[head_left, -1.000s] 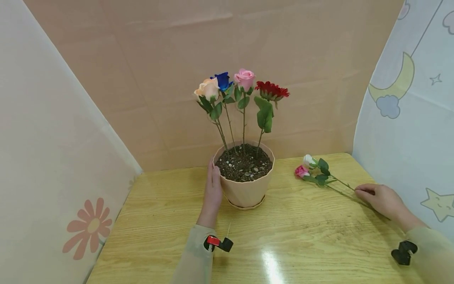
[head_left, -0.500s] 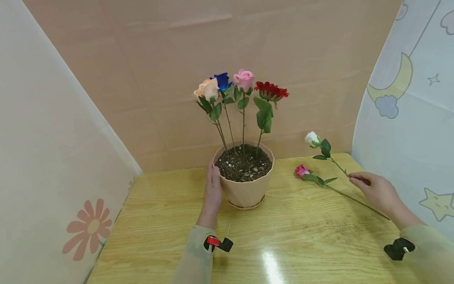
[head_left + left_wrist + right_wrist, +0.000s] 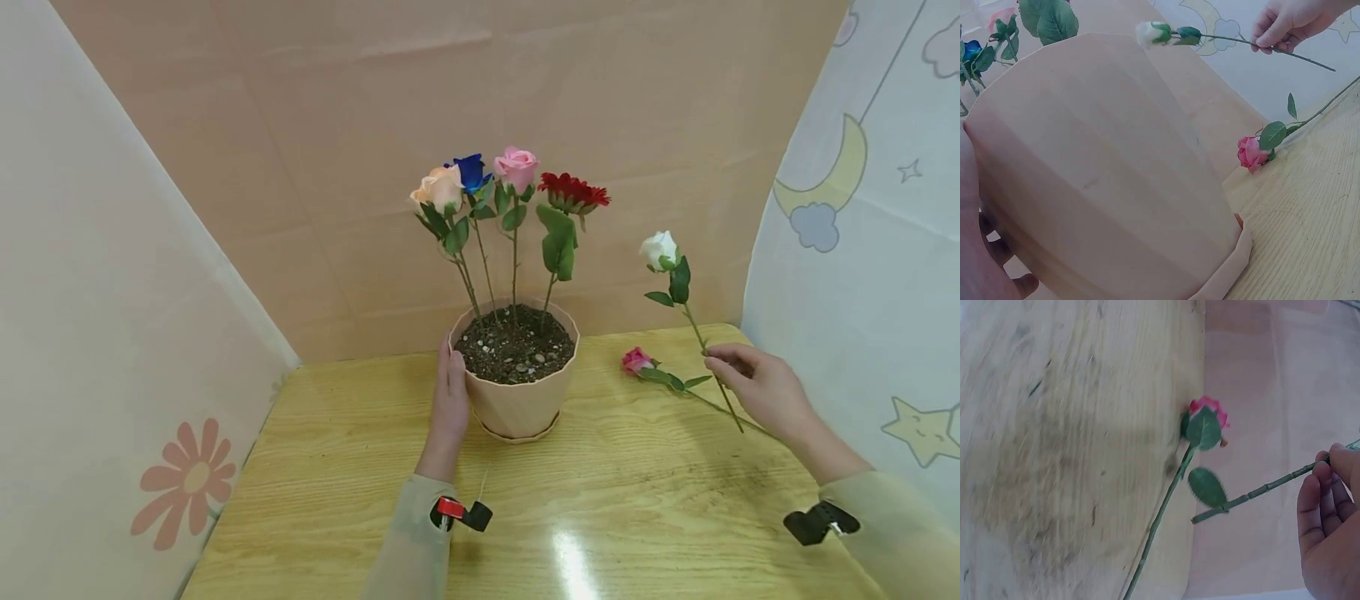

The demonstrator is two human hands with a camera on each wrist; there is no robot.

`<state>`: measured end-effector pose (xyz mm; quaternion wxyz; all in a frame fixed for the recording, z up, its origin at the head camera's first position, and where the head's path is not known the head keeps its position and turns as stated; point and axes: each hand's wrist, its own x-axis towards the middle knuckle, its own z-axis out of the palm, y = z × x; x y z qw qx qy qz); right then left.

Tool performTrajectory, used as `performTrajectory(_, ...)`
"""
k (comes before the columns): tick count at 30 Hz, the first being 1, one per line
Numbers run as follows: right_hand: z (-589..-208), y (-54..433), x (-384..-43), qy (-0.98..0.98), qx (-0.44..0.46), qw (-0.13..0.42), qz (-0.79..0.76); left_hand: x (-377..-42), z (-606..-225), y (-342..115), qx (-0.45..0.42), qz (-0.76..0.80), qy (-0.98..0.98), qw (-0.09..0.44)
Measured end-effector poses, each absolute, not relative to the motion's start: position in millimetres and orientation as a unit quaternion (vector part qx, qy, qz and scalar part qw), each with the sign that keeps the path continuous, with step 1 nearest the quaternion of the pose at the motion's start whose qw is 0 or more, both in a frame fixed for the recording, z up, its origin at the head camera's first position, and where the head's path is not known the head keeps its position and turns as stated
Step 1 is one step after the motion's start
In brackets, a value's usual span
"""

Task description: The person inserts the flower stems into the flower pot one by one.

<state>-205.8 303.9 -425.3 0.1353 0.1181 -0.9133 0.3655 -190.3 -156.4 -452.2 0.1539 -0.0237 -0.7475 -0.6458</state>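
Note:
A white rose (image 3: 660, 252) stands raised over the table's right side, its stem pinched between thumb and fingers of my right hand (image 3: 765, 392). The stem's lower end hangs free, tilted toward me. Below it a deep pink rose (image 3: 637, 361) lies on the table, also seen in the left wrist view. My left hand (image 3: 448, 400) rests against the left side of a peach flowerpot (image 3: 517, 408), fingers laid along its wall. Dark soil (image 3: 517, 346) fills the pot. From it rise a peach rose (image 3: 438, 190), a blue rose (image 3: 470, 172), a pink rose (image 3: 517, 169) and a red daisy-like flower (image 3: 573, 193).
The pot stands on a matching saucer (image 3: 517, 438) on the wooden table (image 3: 337, 467). A peach cloth (image 3: 337, 208) closes off the back, and pale printed cloths stand at the left (image 3: 112, 333) and right (image 3: 862, 292). Dark smudges mark the table's right side.
My right hand has lifted the white rose off the table beside the deep pink one, tipped it more upright and moved it left. My left hand and the pot have stayed put.

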Motion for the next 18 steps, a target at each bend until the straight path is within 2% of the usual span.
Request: performTrajectory(18,-392.9,251.6,-192.9,-0.868,0.143,0.154,0.449,-190.9,-453.7,-157.1,-0.018,-0.65,-0.745,0.147)
